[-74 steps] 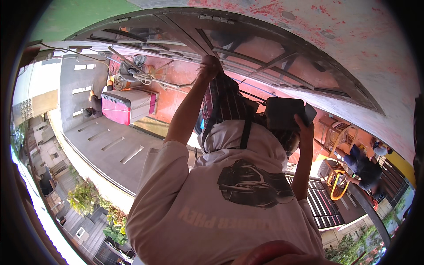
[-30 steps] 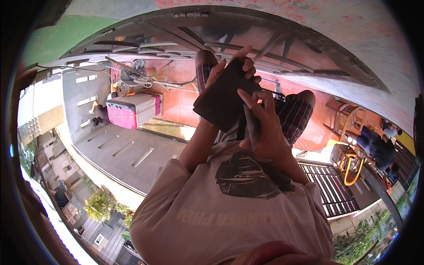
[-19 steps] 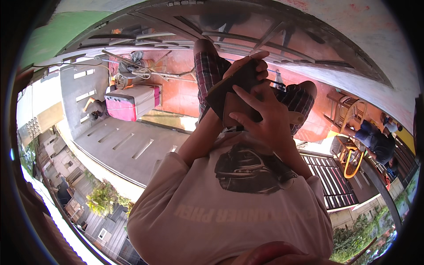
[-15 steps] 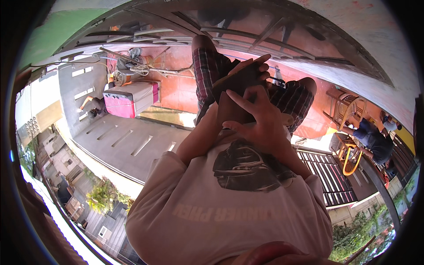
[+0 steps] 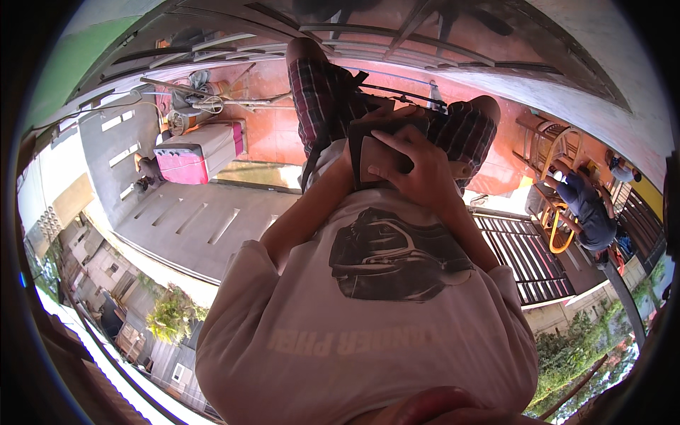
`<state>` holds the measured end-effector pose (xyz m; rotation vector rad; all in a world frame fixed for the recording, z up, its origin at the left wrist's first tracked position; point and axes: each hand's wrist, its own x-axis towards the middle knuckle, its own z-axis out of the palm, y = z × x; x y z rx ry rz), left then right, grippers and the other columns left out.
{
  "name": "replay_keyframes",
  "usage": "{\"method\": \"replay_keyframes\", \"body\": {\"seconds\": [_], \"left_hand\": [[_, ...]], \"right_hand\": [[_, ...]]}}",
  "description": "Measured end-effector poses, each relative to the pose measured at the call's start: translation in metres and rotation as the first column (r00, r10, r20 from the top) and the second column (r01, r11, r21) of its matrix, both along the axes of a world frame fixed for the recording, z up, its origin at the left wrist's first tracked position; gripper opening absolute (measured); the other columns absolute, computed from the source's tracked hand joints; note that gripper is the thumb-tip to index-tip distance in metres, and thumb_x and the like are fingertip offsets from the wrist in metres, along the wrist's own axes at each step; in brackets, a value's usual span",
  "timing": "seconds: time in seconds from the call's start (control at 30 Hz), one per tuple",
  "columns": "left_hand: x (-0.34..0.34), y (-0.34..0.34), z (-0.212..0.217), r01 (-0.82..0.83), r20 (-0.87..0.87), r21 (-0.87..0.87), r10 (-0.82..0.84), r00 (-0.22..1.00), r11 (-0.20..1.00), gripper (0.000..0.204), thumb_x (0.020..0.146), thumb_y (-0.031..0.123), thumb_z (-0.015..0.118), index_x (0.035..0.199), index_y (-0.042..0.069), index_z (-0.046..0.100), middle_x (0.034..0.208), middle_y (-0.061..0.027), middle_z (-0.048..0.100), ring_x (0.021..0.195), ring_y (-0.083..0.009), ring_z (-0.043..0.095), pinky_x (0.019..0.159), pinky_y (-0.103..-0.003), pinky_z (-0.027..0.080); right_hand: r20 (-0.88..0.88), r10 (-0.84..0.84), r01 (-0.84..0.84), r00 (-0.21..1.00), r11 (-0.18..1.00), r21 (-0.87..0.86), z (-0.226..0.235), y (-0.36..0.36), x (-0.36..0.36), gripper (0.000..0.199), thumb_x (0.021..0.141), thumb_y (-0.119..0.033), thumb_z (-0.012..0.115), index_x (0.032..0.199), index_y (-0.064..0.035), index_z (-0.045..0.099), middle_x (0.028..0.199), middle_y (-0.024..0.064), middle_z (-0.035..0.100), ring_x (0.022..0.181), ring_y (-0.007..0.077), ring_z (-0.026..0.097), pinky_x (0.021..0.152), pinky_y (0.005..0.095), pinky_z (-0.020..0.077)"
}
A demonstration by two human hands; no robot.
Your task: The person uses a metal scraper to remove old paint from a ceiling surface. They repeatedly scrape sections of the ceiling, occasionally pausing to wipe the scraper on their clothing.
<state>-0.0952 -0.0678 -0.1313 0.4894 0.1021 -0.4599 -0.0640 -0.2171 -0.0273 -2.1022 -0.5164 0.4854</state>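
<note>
Item: dark flat pouch (image 5: 375, 145), wallet-like, held against the person's lap over plaid shorts (image 5: 319, 92), just above the hem of a beige printed T-shirt (image 5: 368, 312).

Right hand (image 5: 411, 163): laid over the pouch's front face, fingers (image 5: 393, 138) spread and curled across its top edge, thumb low on the face. Grip clenched on the pouch. Wrist bent inward, forearm running down to the right shoulder.

Left hand: hidden behind the pouch; only the forearm (image 5: 304, 212) shows, angled up to the pouch's left side. Grip cannot be told.

Risk: the pouch appears pinned by one visible hand only; if the fingers shift to open it, it could slide off the shorts to the red tiled floor (image 5: 269, 134), or spill any contents.

Surroundings: pink-and-white cooler box (image 5: 198, 152) well apart at left; another person (image 5: 584, 205) seated far right.
</note>
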Motion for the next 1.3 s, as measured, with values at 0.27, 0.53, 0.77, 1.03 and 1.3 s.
{"method": "replay_keyframes", "body": {"seconds": [0.27,0.53,0.77,1.03,1.3], "left_hand": [[0.02,0.013,0.062,-0.019,-0.365,-0.212,-0.061,0.929,0.977,0.076,0.097,0.056,0.025,0.151,0.002,0.029,0.152,-0.0142,0.037,0.137,-0.0285,0.041,0.115,-0.041,0.03],[0.021,0.007,0.063,-0.032,-0.282,-0.002,0.03,0.959,0.999,0.073,0.094,0.05,0.03,0.152,0.005,0.032,0.151,-0.0111,0.04,0.134,-0.0259,0.044,0.113,-0.042,0.032],[0.018,0.006,0.067,0.004,-0.452,0.156,0.068,0.889,0.988,0.063,0.098,0.043,0.03,0.15,0.008,0.036,0.144,-0.0115,0.047,0.129,-0.0259,0.048,0.111,-0.04,0.035],[0.016,0.004,0.032,0.067,-0.518,0.314,0.111,0.848,0.947,0.06,0.101,0.04,0.041,0.149,0.004,0.036,0.132,-0.0146,0.057,0.121,-0.0256,0.056,0.105,-0.035,0.042],[-0.009,0.017,0.021,0.048,-0.01,0.993,-0.32,0.947,0.11,0.06,0.085,-0.002,0.06,0.14,-0.01,0.038,0.131,-0.0247,0.057,0.124,-0.032,0.055,0.105,-0.038,0.043]], "right_hand": [[0.057,-0.171,0.173,0.984,0.984,-0.04,-0.015,0.0,0.002,0.045,0.077,-0.038,0.078,0.117,-0.0203,0.069,0.093,0.007,0.059,0.078,0.0298,0.067,0.069,0.0411,0.0548],[0.074,0.02,-0.004,0.997,0.98,-0.201,-0.005,0.005,0.005,0.046,0.077,-0.045,0.076,0.116,-0.0217,0.07,0.104,0.0089,0.056,0.085,0.0297,0.067,0.069,0.0429,0.055],[0.105,0.016,0.008,0.994,0.976,-0.219,-0.007,0.004,0.016,0.05,0.077,-0.047,0.076,0.116,-0.0175,0.069,0.104,0.012,0.059,0.086,0.0324,0.067,0.071,0.0428,0.0553],[0.034,-0.138,0.141,0.99,0.984,-0.11,-0.029,-0.009,0.006,0.043,0.078,-0.042,0.078,0.11,-0.0141,0.073,0.099,0.0127,0.059,0.08,0.0336,0.068,0.071,0.0427,0.0551],[0.094,-0.091,0.113,0.991,0.955,-0.273,-0.052,-0.018,0.001,0.037,0.077,-0.041,0.077,0.103,-0.0152,0.074,0.097,0.012,0.058,0.081,0.0332,0.067,0.07,0.0445,0.0548]]}}
